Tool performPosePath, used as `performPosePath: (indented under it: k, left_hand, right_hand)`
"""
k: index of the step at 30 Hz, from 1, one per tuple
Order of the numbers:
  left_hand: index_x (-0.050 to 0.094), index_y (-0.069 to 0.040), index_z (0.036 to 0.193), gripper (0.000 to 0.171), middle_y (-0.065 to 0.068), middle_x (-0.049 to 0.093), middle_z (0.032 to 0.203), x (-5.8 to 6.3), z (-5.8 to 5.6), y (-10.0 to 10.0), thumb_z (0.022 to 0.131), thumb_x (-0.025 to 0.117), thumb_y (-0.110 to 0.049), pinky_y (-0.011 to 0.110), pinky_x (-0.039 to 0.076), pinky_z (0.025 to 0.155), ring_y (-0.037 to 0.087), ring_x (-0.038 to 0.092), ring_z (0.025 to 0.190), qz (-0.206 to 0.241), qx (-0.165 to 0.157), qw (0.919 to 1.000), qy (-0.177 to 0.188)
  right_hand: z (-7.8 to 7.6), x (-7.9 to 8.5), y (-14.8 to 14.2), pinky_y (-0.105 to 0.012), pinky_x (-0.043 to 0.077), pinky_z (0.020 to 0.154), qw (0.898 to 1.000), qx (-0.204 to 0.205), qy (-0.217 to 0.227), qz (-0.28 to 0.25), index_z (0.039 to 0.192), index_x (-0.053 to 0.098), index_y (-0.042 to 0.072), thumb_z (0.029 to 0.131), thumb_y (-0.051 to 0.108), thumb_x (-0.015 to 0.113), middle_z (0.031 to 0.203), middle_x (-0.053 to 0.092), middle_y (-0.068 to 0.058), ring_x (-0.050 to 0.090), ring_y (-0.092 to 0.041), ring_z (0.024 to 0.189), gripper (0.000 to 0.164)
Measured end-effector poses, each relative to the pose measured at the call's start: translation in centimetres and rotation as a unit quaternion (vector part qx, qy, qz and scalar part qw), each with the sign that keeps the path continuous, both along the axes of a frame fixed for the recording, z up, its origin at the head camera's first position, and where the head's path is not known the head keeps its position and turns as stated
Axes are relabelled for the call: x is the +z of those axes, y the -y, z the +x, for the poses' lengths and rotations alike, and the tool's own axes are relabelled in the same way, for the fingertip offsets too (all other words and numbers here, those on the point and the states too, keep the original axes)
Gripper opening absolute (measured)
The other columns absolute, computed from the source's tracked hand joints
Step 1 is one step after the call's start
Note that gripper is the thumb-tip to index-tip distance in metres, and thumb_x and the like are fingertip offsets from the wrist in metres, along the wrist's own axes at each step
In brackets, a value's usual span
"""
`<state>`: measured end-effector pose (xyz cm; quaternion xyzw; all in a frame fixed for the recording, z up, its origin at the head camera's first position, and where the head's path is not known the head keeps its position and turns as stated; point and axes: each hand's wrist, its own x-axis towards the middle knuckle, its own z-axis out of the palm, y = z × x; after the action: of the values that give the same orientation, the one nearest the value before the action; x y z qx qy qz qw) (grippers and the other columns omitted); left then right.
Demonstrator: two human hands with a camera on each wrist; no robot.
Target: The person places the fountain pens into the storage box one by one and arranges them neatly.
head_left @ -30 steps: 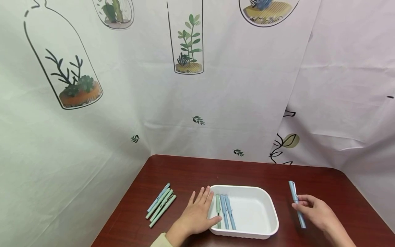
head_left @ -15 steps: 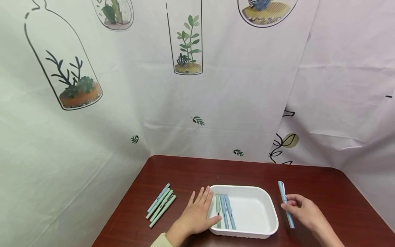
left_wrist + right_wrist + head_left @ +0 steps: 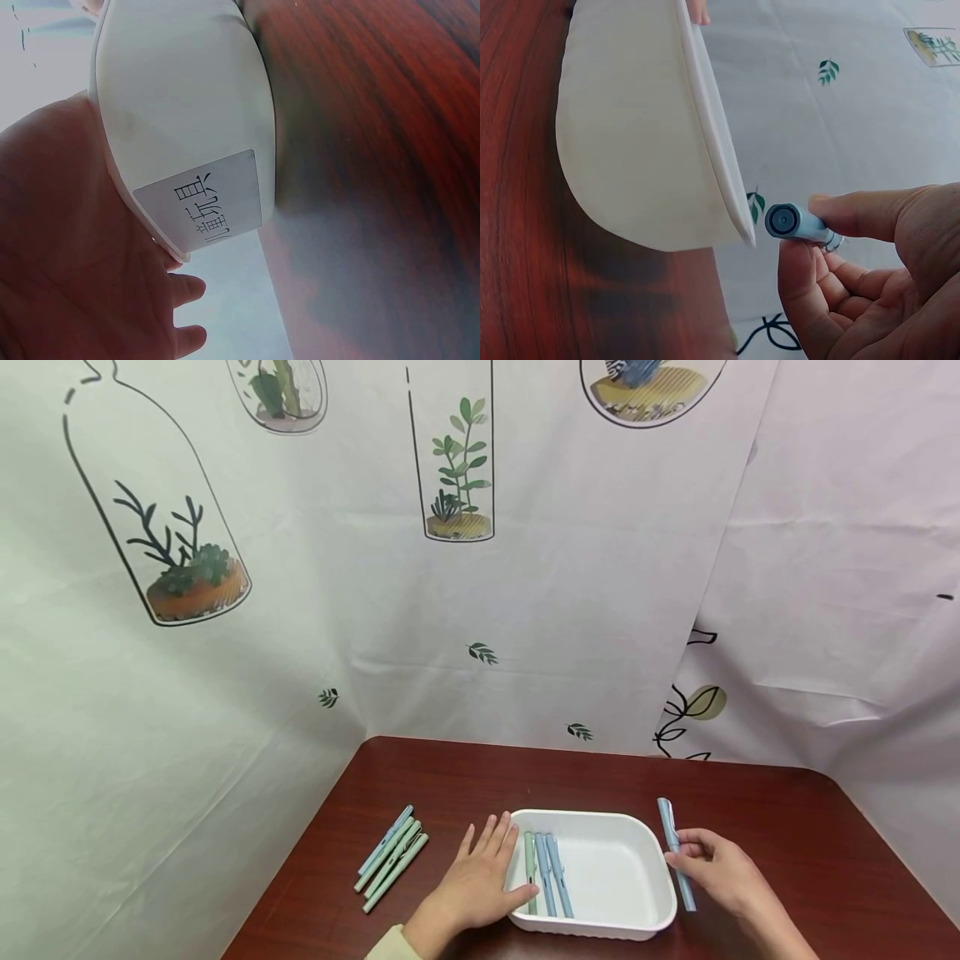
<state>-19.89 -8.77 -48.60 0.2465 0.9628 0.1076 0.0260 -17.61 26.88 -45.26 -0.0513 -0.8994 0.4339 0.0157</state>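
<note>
Between thumb and fingers, my right hand (image 3: 716, 870) pinches a light blue pen (image 3: 677, 853), just beyond the right rim of a white plastic tray (image 3: 626, 927). In the right wrist view the end of the blue pen (image 3: 784, 220) faces the camera beside the tray wall (image 3: 637, 142). My left hand (image 3: 480, 878) rests on the tray's left rim, fingers straight and spread. Inside the tray, along its left side, lie a green pen (image 3: 530, 860) and two blue pens (image 3: 546, 877). The left wrist view shows a label (image 3: 206, 201) on the tray's outer wall.
Left of the tray, several green pens (image 3: 393, 864) and a blue pen (image 3: 386, 838) lie side by side on the dark red wooden table (image 3: 465, 777). A white cloth (image 3: 570, 610) printed with plants hangs behind the table.
My right hand has carried the blue pen leftward, from over the table to beside the tray's right rim. The left hand and the tray have stayed in place.
</note>
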Motion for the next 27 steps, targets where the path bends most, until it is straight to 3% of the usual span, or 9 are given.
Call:
performPosePath:
  k: [7,27]
  left_hand:
    - [0.028,-0.009,0.161,0.091,0.012,0.017,0.169,-0.1,-0.1,0.0,0.095,0.048,-0.069,0.060,0.015,0.122,0.031,0.015,0.156,0.000,0.000,1.0000,0.002]
    - [0.028,-0.009,0.161,0.091,0.011,0.017,0.169,-0.2,-0.1,0.0,0.095,0.048,-0.069,0.060,0.014,0.122,0.030,0.015,0.156,0.003,0.001,1.0000,0.002]
  right_hand:
    - [-0.3,-0.3,0.9,-0.025,0.053,0.064,0.999,0.004,0.015,-0.037,0.124,0.060,-0.011,0.088,0.014,0.078,0.095,0.067,-0.005,0.059,-0.010,0.078,0.047]
    - [-0.4,-0.5,3.5,-0.032,0.059,0.065,0.997,0.006,0.034,-0.075,0.122,0.060,-0.013,0.087,0.006,0.077,0.094,0.064,-0.008,0.061,-0.017,0.082,0.043]
